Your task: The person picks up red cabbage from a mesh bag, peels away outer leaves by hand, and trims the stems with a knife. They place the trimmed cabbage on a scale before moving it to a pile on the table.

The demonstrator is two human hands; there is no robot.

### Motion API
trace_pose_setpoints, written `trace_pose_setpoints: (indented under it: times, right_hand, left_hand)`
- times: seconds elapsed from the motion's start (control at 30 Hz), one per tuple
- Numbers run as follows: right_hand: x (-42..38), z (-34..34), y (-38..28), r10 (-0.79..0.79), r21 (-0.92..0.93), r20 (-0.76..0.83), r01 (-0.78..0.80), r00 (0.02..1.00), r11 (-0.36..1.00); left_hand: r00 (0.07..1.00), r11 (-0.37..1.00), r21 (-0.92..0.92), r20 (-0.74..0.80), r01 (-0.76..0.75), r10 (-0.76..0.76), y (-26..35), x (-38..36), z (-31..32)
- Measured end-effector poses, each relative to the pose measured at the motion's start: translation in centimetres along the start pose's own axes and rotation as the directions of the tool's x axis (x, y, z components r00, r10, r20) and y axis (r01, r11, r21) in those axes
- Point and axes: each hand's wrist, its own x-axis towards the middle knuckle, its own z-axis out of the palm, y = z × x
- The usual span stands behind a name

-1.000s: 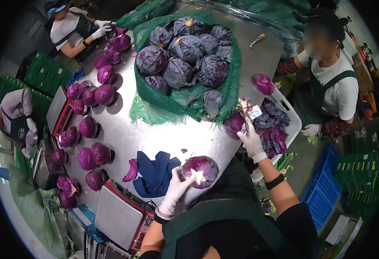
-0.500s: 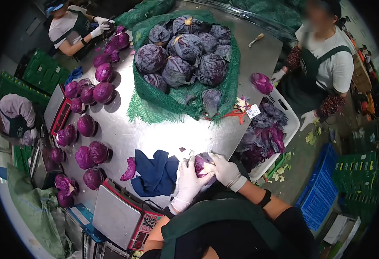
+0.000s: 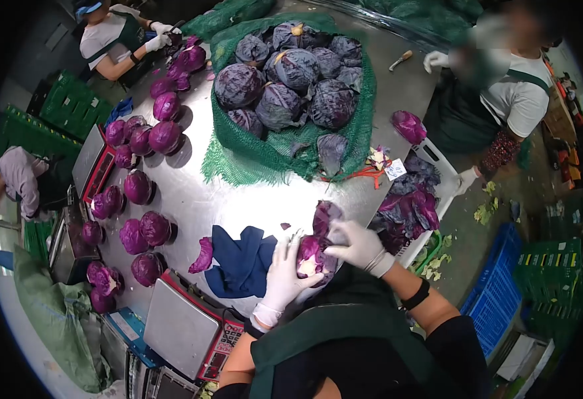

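Peeled back since a moment ago, an outer leaf [image 3: 325, 216] lifts off the red cabbage [image 3: 311, 256] — left hand [image 3: 285, 272] gripping the head, right hand [image 3: 356, 245] pinching the leaf.

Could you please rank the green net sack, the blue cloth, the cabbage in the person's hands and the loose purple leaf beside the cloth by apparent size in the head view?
1. Green net sack
2. Blue cloth
3. Cabbage held by the left hand and right hand, partly hidden, so its rank is unsure
4. Purple leaf
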Motion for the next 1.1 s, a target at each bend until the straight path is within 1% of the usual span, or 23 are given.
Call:
trace_pose_setpoints:
  times: [0.1,0.13,0.17,0.2,0.23,0.27,0.33,0.37,0.4,0.47,0.53,0.6,0.63,0.67,0.7,0.73,0.77,0.8,0.87,0.93,0.97,1.0,1.1]
  right_hand:
    - [0.8,0.7,-1.8,0.043,-0.038,0.055,-0.041,0.998,0.998]
    - [1.3,1.7,0.2,0.037,0.109,0.066,-0.044,0.997,0.993]
    - [1.5,1.7,1.1,0.070,0.083,0.017,-0.071,0.997,0.994]
    - [1.5,1.4,1.8,0.097,0.056,-0.033,-0.095,0.995,0.994]
    - [0.9,1.2,2.1,0.132,-0.050,-0.038,-0.134,0.990,0.990]
    - [0.4,1.2,1.4,0.126,-0.051,-0.038,-0.128,0.991,0.990]
    - [-1.8,1.9,0.2,-0.203,-0.107,-0.105,0.192,0.974,0.976]
    - [-3.2,3.8,0.8,-0.043,-0.072,-0.028,0.041,0.999,0.997]
    - [-3.3,4.0,-1.0,-0.112,-0.155,-0.107,0.094,0.988,0.983]
    - [-3.1,2.6,-3.9,0.236,-0.287,0.211,-0.171,0.949,0.943]
    - [-3.0,3.6,-1.0,0.181,-0.306,0.203,-0.113,0.962,0.945]
    - [-2.2,4.7,3.1,-0.180,-0.329,0.107,0.206,0.978,0.922]
    - [-1.3,4.6,5.5,0.110,-0.152,0.043,-0.103,0.993,0.983]
    - [-0.4,4.0,7.3,0.394,0.043,0.037,-0.395,0.919,0.918]
    - [-0.1,2.8,7.2,0.535,0.177,0.149,-0.555,0.832,0.813]
    - [0.0,1.8,7.0,0.636,0.283,0.280,-0.694,0.720,0.662]
    - [-0.1,1.7,7.2,0.655,0.317,0.269,-0.707,0.706,0.632]
    - [-0.3,1.1,5.5,0.654,0.307,0.280,-0.711,0.703,0.632]
    - [-1.2,0.2,2.1,0.284,0.179,-0.053,-0.271,0.957,0.946]
    - [-1.6,1.4,0.7,-0.048,0.087,0.009,0.048,0.999,0.995]
    - [-2.2,0.3,-0.5,-0.022,-0.159,0.163,0.048,0.986,0.986]
    - [-2.0,-0.2,-1.6,0.079,-0.264,0.206,-0.022,0.975,0.964]
    - [-1.5,-0.3,-1.0,-0.008,-0.201,0.203,0.050,0.979,0.978]
  left_hand:
    - [0.989,0.989,-0.009,-0.030,-0.145,0.145,-0.9,0.4,1.6]
    - [0.989,0.989,-0.009,-0.024,-0.149,0.148,-0.8,0.2,1.3]
    - [0.988,0.985,-0.129,0.121,0.111,-0.095,-0.2,0.3,0.1]
    - [0.908,0.904,-0.205,0.282,0.374,-0.311,0.0,0.5,-0.8]
    - [0.879,0.892,-0.171,0.323,0.419,-0.351,-0.5,0.2,-0.9]
    - [0.880,0.892,-0.171,0.317,0.419,-0.353,-1.2,-0.2,-0.1]
    - [0.986,0.972,-0.173,-0.029,0.159,-0.167,-3.0,-1.1,2.7]
    - [0.981,0.947,-0.276,-0.053,0.163,-0.184,-3.0,-1.1,3.7]
    - [0.982,0.946,-0.284,-0.053,0.160,-0.182,-2.2,-0.9,3.5]
    - [0.973,0.937,-0.264,0.058,0.230,-0.222,-0.4,-0.6,2.9]
    - [0.976,0.941,-0.259,0.036,0.216,-0.214,-0.3,-0.5,3.1]
    - [0.980,0.953,-0.230,0.063,0.196,-0.186,0.2,-0.6,2.5]
    - [0.984,0.957,-0.236,0.092,0.168,-0.150,-0.5,-0.8,2.7]
    - [0.986,0.959,-0.233,0.086,0.161,-0.145,-1.6,-1.3,3.4]
    - [0.990,0.926,-0.348,0.053,0.144,-0.134,-3.1,-2.0,4.4]
    - [0.992,0.881,-0.458,0.017,0.121,-0.128,-4.6,-2.7,5.3]
    - [0.958,0.697,-0.657,0.175,0.287,-0.229,-5.8,-3.6,5.9]
    - [0.954,0.690,-0.660,0.176,0.296,-0.241,-5.0,-3.6,5.5]
    - [0.970,0.811,-0.537,0.193,0.233,-0.151,-2.9,-3.4,4.4]
    - [0.970,0.840,-0.494,0.195,0.225,-0.145,-1.7,-2.8,3.9]
    - [0.971,0.856,-0.475,0.207,0.204,-0.116,-1.6,-2.4,3.9]
    - [0.972,0.870,-0.458,0.219,0.182,-0.088,-1.5,-2.0,4.0]
    - [0.976,0.882,-0.459,0.216,0.108,-0.007,-1.4,-0.9,3.6]
